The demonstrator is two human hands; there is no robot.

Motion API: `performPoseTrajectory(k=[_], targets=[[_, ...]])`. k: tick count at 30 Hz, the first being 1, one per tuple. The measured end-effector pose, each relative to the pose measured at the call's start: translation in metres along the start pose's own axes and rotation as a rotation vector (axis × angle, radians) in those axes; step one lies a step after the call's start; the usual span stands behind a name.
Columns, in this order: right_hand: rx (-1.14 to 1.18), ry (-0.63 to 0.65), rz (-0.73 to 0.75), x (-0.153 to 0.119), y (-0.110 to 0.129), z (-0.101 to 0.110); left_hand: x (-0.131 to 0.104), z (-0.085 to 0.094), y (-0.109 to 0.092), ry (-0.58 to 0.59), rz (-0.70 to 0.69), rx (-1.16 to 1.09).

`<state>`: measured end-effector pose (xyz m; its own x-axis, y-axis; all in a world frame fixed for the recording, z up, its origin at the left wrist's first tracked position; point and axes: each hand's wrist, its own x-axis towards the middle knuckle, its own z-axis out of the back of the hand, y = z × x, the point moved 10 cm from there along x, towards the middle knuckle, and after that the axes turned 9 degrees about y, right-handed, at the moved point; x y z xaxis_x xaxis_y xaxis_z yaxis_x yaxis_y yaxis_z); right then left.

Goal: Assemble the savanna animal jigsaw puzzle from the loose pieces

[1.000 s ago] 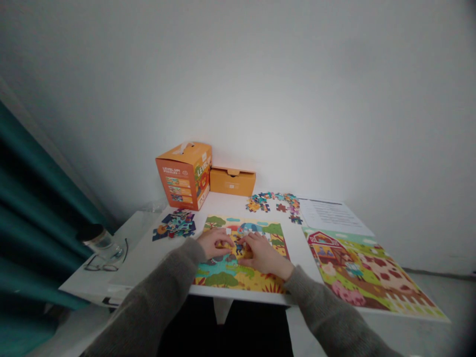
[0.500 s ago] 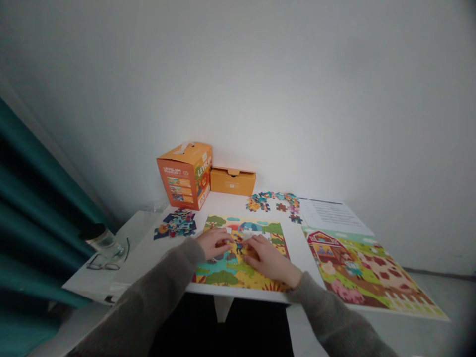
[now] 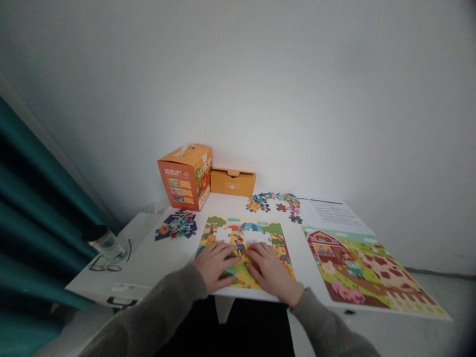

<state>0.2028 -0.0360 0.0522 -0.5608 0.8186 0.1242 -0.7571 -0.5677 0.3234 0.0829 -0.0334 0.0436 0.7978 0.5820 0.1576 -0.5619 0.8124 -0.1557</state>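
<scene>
A colourful jigsaw puzzle (image 3: 240, 226) lies on the white table in front of me, with two white gaps showing in its upper half. My left hand (image 3: 216, 265) rests flat on its lower left part, fingers stretched out and nothing held. On the lower right part lies my right hand (image 3: 268, 267), palm down with fingers spread, its fingertips near the edge of the right-hand gap. Between the hands a small printed figure of the picture is visible. Both hands cover some of the puzzle's lower half.
Loose puzzle pieces (image 3: 177, 224) are heaped at the left; more pieces (image 3: 292, 202) lie behind the puzzle. An orange puzzle box (image 3: 186, 176) and a smaller orange box (image 3: 232, 182) stand at the back. A farm picture (image 3: 366, 270), printed paper (image 3: 330, 214), glasses (image 3: 106, 267) and jar (image 3: 109, 245) flank it.
My left hand has moved down toward me and flattened out, uncovering the left gap. My right hand has shifted slightly nearer, showing more of the right gap.
</scene>
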Motion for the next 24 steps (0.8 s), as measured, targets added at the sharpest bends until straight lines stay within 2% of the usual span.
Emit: performPoseTrajectory(k=[5, 13, 24], targets=[[-0.028, 0.018, -0.004, 0.000, 0.004, 0.002, 0.001, -0.005, -0.002, 0.036, -0.030, 0.021], [-0.046, 0.048, 0.005, -0.001, 0.005, 0.000, -0.001, -0.006, -0.005, -0.001, -0.020, 0.011], [-0.023, 0.063, 0.005, -0.001, 0.007, 0.001, 0.001, -0.009, 0.007, 0.004, 0.031, -0.088]])
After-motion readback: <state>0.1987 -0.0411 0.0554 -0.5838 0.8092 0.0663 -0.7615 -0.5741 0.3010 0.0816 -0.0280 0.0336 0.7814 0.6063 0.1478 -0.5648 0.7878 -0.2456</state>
